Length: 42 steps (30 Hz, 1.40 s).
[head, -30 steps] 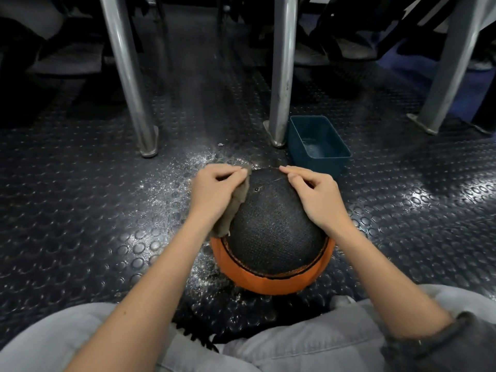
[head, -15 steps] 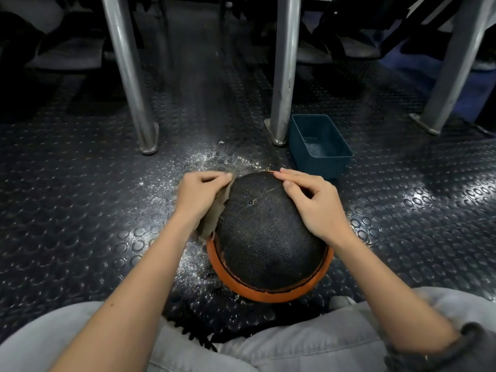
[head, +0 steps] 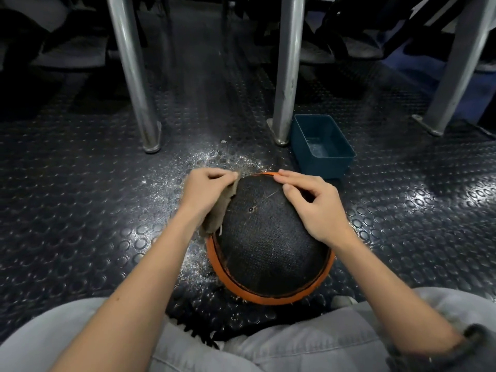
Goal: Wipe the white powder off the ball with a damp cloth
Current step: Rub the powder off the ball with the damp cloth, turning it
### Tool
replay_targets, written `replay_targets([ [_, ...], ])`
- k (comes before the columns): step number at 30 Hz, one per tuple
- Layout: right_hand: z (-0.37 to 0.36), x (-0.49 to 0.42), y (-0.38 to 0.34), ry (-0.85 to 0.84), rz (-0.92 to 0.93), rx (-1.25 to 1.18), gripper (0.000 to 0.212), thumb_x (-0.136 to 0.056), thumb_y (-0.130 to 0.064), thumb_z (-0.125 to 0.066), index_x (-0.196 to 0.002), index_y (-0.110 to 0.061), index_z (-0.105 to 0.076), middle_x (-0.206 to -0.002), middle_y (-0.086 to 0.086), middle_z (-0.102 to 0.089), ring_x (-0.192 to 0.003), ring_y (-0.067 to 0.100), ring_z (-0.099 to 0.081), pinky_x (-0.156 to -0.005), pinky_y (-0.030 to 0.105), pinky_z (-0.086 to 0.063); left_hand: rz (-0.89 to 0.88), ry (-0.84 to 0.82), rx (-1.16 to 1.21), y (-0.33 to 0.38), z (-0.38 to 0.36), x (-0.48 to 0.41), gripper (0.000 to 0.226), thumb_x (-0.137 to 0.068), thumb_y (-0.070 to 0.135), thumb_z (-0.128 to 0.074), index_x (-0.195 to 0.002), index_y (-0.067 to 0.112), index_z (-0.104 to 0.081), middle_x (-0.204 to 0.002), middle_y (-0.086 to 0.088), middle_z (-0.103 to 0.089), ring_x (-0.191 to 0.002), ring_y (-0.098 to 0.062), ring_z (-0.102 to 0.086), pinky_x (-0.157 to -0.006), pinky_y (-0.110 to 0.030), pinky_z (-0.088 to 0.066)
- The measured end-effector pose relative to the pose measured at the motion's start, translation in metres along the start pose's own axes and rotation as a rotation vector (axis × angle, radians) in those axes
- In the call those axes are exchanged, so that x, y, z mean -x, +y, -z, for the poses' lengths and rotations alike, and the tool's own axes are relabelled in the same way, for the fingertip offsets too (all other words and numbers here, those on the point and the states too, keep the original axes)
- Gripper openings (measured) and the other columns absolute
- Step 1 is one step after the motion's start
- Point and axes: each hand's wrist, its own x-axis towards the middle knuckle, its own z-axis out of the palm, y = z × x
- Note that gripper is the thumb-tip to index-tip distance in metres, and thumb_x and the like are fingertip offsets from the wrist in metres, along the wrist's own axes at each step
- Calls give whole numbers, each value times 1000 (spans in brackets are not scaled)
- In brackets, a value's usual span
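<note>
A ball (head: 268, 248) with a black pebbled panel and an orange rim rests on the studded floor between my knees. Its valve hole faces up, left of centre. My left hand (head: 205, 191) grips a brownish cloth (head: 220, 213) and presses it against the ball's upper left side. On the ball's upper right side, my right hand (head: 314, 208) rests with fingers curled and fingertips at the far edge. White powder (head: 214, 159) is scattered on the floor beyond and to the left of the ball.
A teal plastic tub (head: 323, 146) holding a little water stands just beyond the ball on the right. Metal legs (head: 134, 76) (head: 287, 68) (head: 453, 65) rise from the dark rubber floor behind. My grey trouser legs (head: 308, 342) fill the bottom edge.
The ball has turned toward me, so its valve hole has slid from the top edge down the face. My left hand with the cloth dropped to the left side, then came back up.
</note>
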Motion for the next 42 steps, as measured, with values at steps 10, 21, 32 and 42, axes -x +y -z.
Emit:
replay_targets([
  [10,3,-7,11,31,-48,-67,25,-91,-25,-58,-99,-48,-63,-117,-13,-64,-118,4,-53,-106,38,-39,-340,25,-113,23,-24,12,8,-82,24,-73,-83,31,-71,-88,24,-53,-85,8,-50,-80,-7,-36],
  [21,13,-30,27,154,-256,-120,22,-92,-20,-54,-101,-28,-71,-110,-9,-68,-109,6,-58,-94,23,-43,-89,231,-180,-2,-23,16,24,-92,27,-60,-110,16,-71,-110,6,-62,-102,-7,-51,-85,-17,-32],
  [32,23,-32,41,198,-370,-190,21,-90,-26,-54,-92,-36,-72,-107,-14,-68,-105,5,-58,-97,33,-46,-883,163,-417,5,-62,52,27,-85,33,-58,-95,14,-75,-113,-4,-63,-98,-24,-53,-91,-22,-36],
  [42,6,-17,21,-13,-156,207,41,-97,-44,-41,-133,-27,-48,-147,-5,-35,-139,17,-25,-116,44,-14,184,188,206,-16,-14,3,12,-91,24,-62,-81,24,-69,-92,2,-68,-100,-24,-62,-85,-34,-47],
])
